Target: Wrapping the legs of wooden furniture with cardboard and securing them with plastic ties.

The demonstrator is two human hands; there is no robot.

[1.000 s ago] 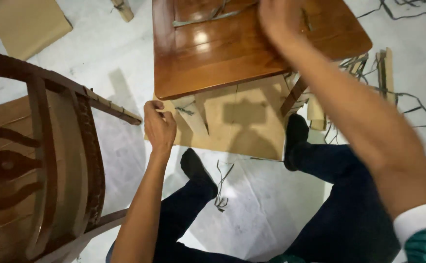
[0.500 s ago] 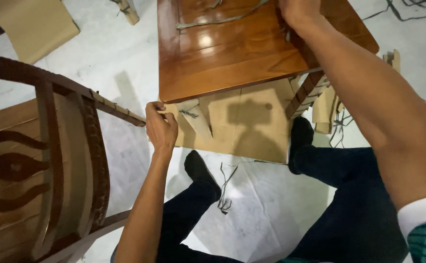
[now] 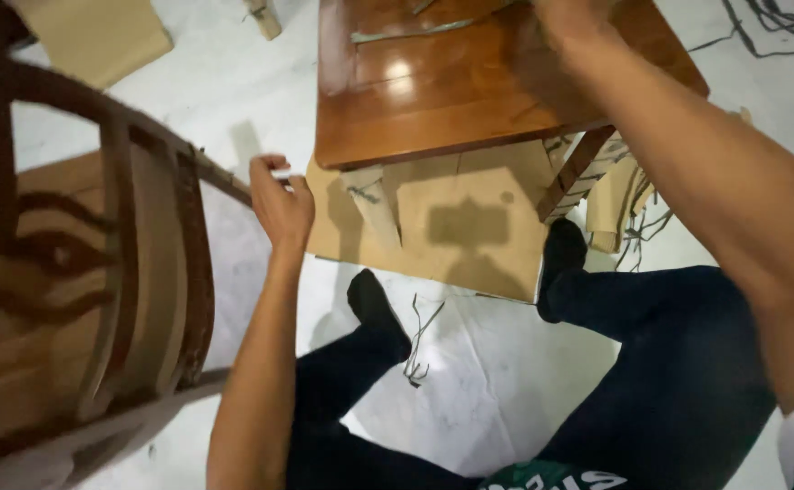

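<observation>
Upper centre of the frame, the small wooden table point(image 3: 433, 91) stands on a flat sheet of cardboard point(image 3: 451, 227) spread on the pale floor point(image 3: 506, 381), its glossy brown top catching the light. The right hand point(image 3: 574, 14) is up at the top edge of the frame, resting on the table top; it is blurred and partly cut off, so I cannot tell whether its fingers are spread or closed. A thin grey strap point(image 3: 415, 29) lies across the top, just left of that hand. The left hand point(image 3: 279, 200) is left of centre, fingers curled narrow around something small and pale, pinched right at the end of the dark chair rail point(image 3: 220, 172); what the pale bit is, I cannot tell. That rail belongs to the wooden chair point(image 3: 79, 272) filling the left side of the frame, tilted and blurred. Under the table, one leg wrapped in cardboard point(image 3: 374, 204) shows at its near left corner. Below, the person's dark trousers and black socks point(image 3: 374, 304) rest on the floor, with loose grey strap scraps point(image 3: 419, 340) lying between the feet. More cardboard pieces point(image 3: 615, 195) sit just right of the table.
</observation>
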